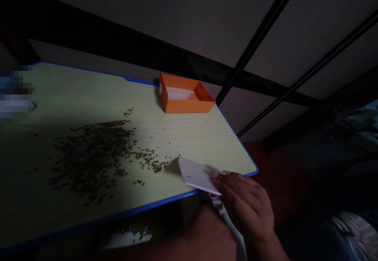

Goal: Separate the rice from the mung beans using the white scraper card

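My right hand [248, 200] is closed on a flat, pale scraper [196, 174] with a small hole near one corner. The scraper is tilted over the front edge of the pale table [189, 129], at its right end. Below that edge, what looks like my left hand and forearm [206, 227] reaches in from the bottom; its fingers are hidden. A greyish strip [232, 223], perhaps cloth or bag, lies between the two arms. Left of the scraper are small scattered brown-green seeds [147, 158], and farther left a broad, dark pile of seeds [94, 150].
An orange open box [189, 106] with white grains inside stands at the table's back right corner. Blue trim [141, 210] runs along the table edge. Beneath it, more seeds lie on something white [130, 238]. A dark-framed panel wall [177, 24] rises behind.
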The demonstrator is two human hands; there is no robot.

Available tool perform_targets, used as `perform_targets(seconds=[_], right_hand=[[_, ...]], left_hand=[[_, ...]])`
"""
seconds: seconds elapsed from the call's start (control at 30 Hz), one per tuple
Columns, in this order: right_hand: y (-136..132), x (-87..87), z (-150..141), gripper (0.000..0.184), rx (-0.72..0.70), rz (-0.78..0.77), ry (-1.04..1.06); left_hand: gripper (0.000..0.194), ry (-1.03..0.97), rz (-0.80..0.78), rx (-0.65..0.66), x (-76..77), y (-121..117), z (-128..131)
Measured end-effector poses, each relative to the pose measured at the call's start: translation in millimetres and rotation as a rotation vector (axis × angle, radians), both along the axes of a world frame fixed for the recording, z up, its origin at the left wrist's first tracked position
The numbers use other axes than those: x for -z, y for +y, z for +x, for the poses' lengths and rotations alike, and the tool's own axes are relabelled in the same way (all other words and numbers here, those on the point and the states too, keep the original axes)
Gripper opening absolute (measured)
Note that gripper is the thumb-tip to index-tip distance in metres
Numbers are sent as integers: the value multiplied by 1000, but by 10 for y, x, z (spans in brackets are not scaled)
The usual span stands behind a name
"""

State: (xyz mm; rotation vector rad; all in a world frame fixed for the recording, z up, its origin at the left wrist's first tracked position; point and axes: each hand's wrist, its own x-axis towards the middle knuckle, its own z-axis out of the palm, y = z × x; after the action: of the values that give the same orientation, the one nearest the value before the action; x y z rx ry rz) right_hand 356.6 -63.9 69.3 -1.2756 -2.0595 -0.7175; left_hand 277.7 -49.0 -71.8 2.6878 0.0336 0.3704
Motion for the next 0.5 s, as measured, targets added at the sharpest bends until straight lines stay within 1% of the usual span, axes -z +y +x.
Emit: perform_targets(seconds=[0.07, 0.17, 0.23, 0.3, 0.33, 0.4, 0.5], right_hand=[[44, 22, 33, 17, 12, 30, 1], [103, 55, 90, 13, 12, 68, 2], [134, 69, 114, 14, -2, 71, 3], [152, 72, 118, 16, -21, 54, 15], [155, 70, 113, 17, -30, 49, 24], [148, 60, 92, 19, -43, 38, 36], [114, 36, 44, 20, -39, 34, 33]], left_hand=[[43, 25, 41, 5, 46, 23, -57], [41, 67, 84, 19, 155, 46, -187], [40, 105, 99, 37, 214, 50, -234], [41, 137, 100, 57, 224, 50, -232], [43, 146, 95, 68, 205, 52, -219], [46, 150, 77, 92, 117, 64, -193], [51, 138, 29, 95, -94, 102, -211]])
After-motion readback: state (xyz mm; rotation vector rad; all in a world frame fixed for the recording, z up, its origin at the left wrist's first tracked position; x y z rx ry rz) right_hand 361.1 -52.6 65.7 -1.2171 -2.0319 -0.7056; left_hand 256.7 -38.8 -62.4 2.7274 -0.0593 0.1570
